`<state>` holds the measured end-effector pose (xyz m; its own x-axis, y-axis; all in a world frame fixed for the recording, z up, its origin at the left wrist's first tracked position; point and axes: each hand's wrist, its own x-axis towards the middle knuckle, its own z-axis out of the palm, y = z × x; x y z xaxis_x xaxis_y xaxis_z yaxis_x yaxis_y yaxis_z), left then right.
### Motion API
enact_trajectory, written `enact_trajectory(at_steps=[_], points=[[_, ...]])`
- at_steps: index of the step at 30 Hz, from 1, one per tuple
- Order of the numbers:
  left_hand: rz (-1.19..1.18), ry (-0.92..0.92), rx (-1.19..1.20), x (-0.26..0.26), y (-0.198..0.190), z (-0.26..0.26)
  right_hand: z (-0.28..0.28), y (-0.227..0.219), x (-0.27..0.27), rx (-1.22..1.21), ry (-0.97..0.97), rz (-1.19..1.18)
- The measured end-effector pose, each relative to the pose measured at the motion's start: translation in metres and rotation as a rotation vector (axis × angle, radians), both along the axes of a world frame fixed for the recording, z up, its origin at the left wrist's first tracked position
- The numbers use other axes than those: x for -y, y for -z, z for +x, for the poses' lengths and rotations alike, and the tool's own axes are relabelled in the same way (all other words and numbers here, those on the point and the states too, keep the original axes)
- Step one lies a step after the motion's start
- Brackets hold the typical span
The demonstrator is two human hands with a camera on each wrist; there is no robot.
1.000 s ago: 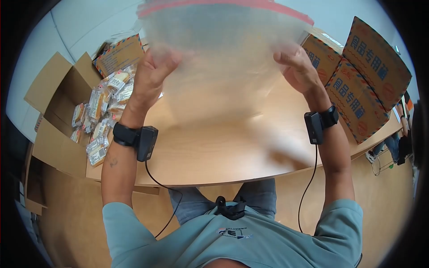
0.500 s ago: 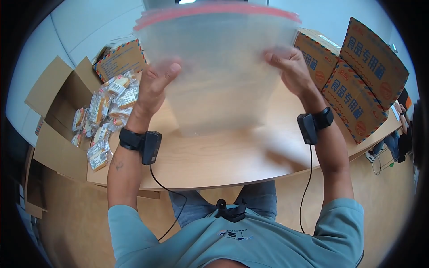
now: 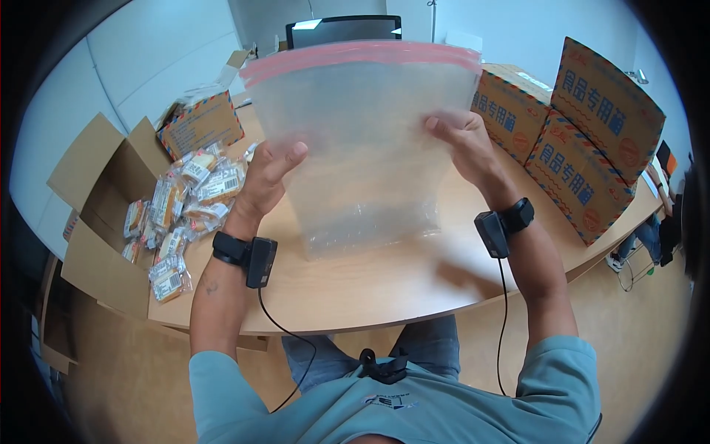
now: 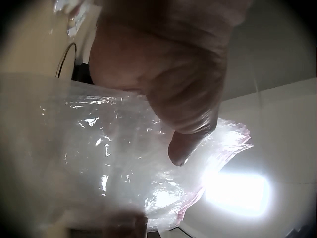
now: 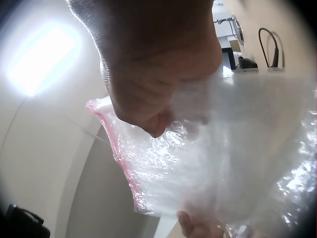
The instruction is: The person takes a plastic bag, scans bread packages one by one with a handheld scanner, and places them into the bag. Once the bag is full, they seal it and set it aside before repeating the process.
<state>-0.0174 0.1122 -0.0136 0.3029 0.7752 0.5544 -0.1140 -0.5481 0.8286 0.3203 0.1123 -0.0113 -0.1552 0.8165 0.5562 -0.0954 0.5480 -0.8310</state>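
A large clear plastic bag [image 3: 362,148] with a pink band along its top edge hangs upright above the table, its bottom near the tabletop. The left hand [image 3: 270,174] grips its left side, thumb in front and fingers behind the film. At the right side, the right hand [image 3: 466,148] pinches it the same way. In the left wrist view the left thumb lies over the shiny bag [image 4: 114,148]. The right wrist view shows the right hand [image 5: 153,69] against the bag [image 5: 237,148], with its pink edge to the left.
Packaged bread pieces [image 3: 166,203] lie heaped at the left, beside an open cardboard box [image 3: 96,244]. Printed cartons [image 3: 577,163] stand at the right, another carton [image 3: 200,129] at the back left. A monitor [image 3: 344,29] is behind the bag. A blurred brown patch shows near the table's front edge.
Both hands have lowered the bag and come slightly closer together. The bag's pink edge is lower in the head view, and the monitor behind has come into view.
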Motion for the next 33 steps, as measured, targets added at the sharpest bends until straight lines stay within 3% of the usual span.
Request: enact_trajectory(at_steps=[3, 6, 10, 13, 16, 21, 24, 25, 27, 30, 31, 33], points=[[-0.091, 0.044, -0.047, -0.006, -0.006, -0.004, 0.000, -0.010, 0.006, 0.042, 0.032, 0.017], [-0.140, 0.223, 0.024, -0.008, -0.016, 0.001, 0.004, -0.020, 0.002, 0.045, 0.025, -0.046], [-0.348, 0.185, 0.199, -0.024, -0.011, 0.002, 0.008, -0.011, 0.001, 0.007, -0.021, -0.144], [-0.469, 0.032, 0.248, -0.020, -0.013, 0.007, 0.026, 0.012, -0.001, -0.007, -0.254, -0.382], [-0.474, 0.059, 0.233, -0.030, -0.008, 0.004, 0.016, 0.031, 0.007, -0.006, -0.278, -0.324], [-0.529, 0.140, 0.246, -0.056, 0.008, 0.008, 0.021, 0.031, 0.000, -0.065, -0.190, -0.370], [-0.553, 0.191, 0.301, -0.064, 0.005, 0.023, 0.029, 0.015, -0.009, 0.001, -0.177, -0.266], [-0.551, 0.192, 0.303, -0.072, 0.005, 0.025, 0.031, 0.010, -0.011, -0.021, -0.118, -0.260], [-0.583, 0.388, 0.372, -0.088, 0.003, 0.029, 0.041, 0.005, -0.022, -0.038, -0.051, -0.232], [-0.599, 0.325, 0.420, -0.093, -0.002, 0.053, 0.062, -0.006, -0.039, -0.130, 0.046, -0.251], [-0.597, 0.331, 0.420, -0.091, -0.005, 0.061, 0.078, -0.009, -0.050, -0.025, 0.145, -0.235], [-0.596, 0.387, 0.357, -0.091, -0.009, 0.074, 0.094, -0.018, -0.061, -0.089, 0.238, -0.135]])
